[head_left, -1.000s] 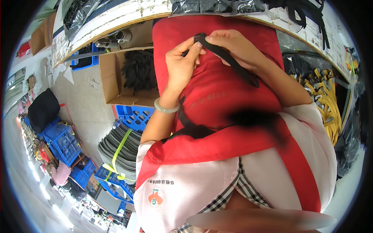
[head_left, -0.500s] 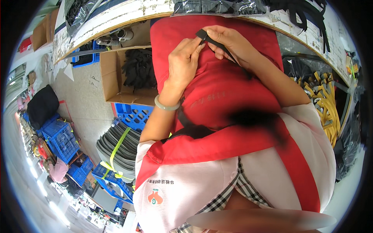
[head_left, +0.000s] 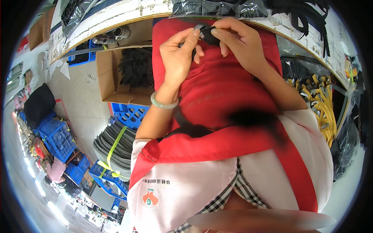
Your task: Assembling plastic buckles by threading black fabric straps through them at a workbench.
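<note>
My left hand [head_left: 175,54] and my right hand [head_left: 241,46] meet over the lap of my red apron [head_left: 229,83], close to the table edge. Between them is a short black strap [head_left: 210,36], folded or looped, with a small greyish piece at its left end that is too small to name. My left thumb and forefinger pinch that left end, and something dark shows under the curled fingers. The right thumb and forefinger grip the strap's other side.
A white, worn table [head_left: 155,8] curves across the front, bearing plastic-wrapped black goods [head_left: 221,8] and loose black straps [head_left: 307,19]. A cardboard box [head_left: 107,75] of black pieces stands at left, above a blue crate [head_left: 130,114]. Yellow straps [head_left: 324,105] hang at right.
Both hands have shifted slightly toward the table edge. The strap, earlier trailing from my right hand as a long strip, now looks bunched between the fingers. My left hand has turned.
</note>
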A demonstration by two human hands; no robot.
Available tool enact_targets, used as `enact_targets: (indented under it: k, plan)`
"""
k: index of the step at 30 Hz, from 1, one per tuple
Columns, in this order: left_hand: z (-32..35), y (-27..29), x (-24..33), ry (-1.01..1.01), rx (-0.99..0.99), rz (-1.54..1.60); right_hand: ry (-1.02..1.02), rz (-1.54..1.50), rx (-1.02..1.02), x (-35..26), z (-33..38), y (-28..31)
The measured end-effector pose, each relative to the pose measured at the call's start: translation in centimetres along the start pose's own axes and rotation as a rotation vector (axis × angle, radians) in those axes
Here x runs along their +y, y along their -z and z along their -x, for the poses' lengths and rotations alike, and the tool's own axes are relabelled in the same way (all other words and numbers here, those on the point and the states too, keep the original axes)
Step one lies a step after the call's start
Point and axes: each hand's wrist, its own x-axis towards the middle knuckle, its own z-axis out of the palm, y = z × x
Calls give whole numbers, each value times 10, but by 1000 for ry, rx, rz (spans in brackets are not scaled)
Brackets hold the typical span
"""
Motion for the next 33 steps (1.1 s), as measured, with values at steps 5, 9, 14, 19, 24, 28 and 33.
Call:
enact_targets:
  k: [5, 9, 14, 19, 24, 28, 33]
  plan:
    - [1, 0, -4, 14, -16, -70, -229, -15, 13, 1, 5, 4]
    - [6, -2, -8, -47, -35, -207, -327, -42, 4, 9, 1, 5]
    - [6, 1, -5, -175, -88, -223, -244, -264, 140, 12, -5, -6]
    - [15, 8, 6, -76, -162, -330, -611, -350, -300, 24, -1, 11]
    - [33, 42, 41, 78, -293, -399, -423, -272, -120, 51, -8, 9]
    - [61, 162, 83, 123, -31, -408, -228, -13, 76, 29, 5, 53]
    - [77, 265, 70, -136, 823, -8, -73, 660, 559, 27, 29, 145]
